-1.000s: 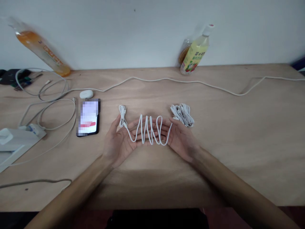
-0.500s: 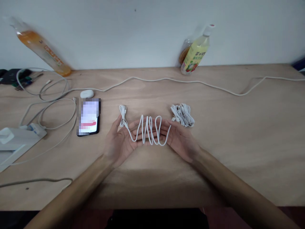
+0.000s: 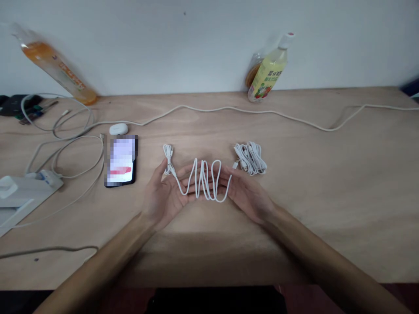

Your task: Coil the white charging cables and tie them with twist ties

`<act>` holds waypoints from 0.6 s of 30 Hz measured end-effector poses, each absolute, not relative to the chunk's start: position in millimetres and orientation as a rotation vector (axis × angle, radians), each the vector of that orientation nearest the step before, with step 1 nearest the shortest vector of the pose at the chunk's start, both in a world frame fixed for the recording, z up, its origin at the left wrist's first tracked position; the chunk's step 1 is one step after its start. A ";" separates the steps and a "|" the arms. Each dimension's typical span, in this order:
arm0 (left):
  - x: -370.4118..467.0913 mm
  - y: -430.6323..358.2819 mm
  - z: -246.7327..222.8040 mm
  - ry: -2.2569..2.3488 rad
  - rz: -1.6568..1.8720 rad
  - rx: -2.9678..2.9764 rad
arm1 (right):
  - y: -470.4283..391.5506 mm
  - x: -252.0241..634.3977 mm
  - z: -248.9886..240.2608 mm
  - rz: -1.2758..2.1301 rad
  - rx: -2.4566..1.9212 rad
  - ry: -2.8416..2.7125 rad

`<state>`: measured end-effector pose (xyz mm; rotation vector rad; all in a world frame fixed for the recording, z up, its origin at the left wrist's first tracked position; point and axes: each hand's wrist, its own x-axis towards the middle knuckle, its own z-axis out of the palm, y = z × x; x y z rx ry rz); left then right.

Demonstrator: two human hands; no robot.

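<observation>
A white charging cable (image 3: 204,181) lies in several upright loops across my cupped fingers. My left hand (image 3: 163,196) is palm up, holding the loops from below with its fingers stretched under them; its thumb stands beside a small tied bundle (image 3: 168,155) at the cable's left end. From the other side, my right hand (image 3: 247,192) supports the same loops, its thumb lying over the cable's right end. A white plug (image 3: 235,165) shows just beyond that thumb. Close behind the right hand sits a bunch of coiled white cables (image 3: 252,158).
A phone (image 3: 121,161) and a white earbud case (image 3: 118,129) lie left. Farther left are loose cables and a white power strip (image 3: 29,196). An orange drink bottle (image 3: 59,69) and a yellow drink bottle (image 3: 268,74) stand by the wall. A long cable (image 3: 248,111) crosses the tabletop.
The right end of the looped cable has shifted slightly left and toward me. A plug beyond my right thumb shows more clearly. Both hands stay nearly still.
</observation>
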<state>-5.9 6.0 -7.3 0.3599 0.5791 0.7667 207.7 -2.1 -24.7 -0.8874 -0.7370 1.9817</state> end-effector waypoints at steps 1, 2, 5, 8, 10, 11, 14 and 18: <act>-6.0 5.9 -7.6 0.572 0.765 0.358 | -2.3 207.8 -24.7 1.983 -0.885 -0.736; -6.2 5.7 -7.9 0.561 0.763 0.356 | -2.4 207.8 -24.8 1.982 -0.884 -0.736; -6.6 5.7 -9.1 0.537 0.760 0.341 | -2.7 207.7 -25.3 1.972 -0.886 -0.728; -6.5 6.0 -9.8 0.528 0.759 0.328 | -2.7 207.3 -26.4 1.964 -0.890 -0.713; -6.5 6.1 -9.9 0.520 0.756 0.320 | -2.5 207.3 -27.2 1.958 -0.892 -0.703; -6.5 6.0 -9.8 0.516 0.754 0.316 | -2.4 207.4 -27.6 1.960 -0.892 -0.698; -6.4 5.7 -9.0 0.513 0.750 0.308 | -2.2 207.9 -28.5 1.974 -0.890 -0.690; -5.5 5.3 -7.0 0.534 0.758 0.314 | -2.2 207.6 -29.0 1.962 -0.891 -0.701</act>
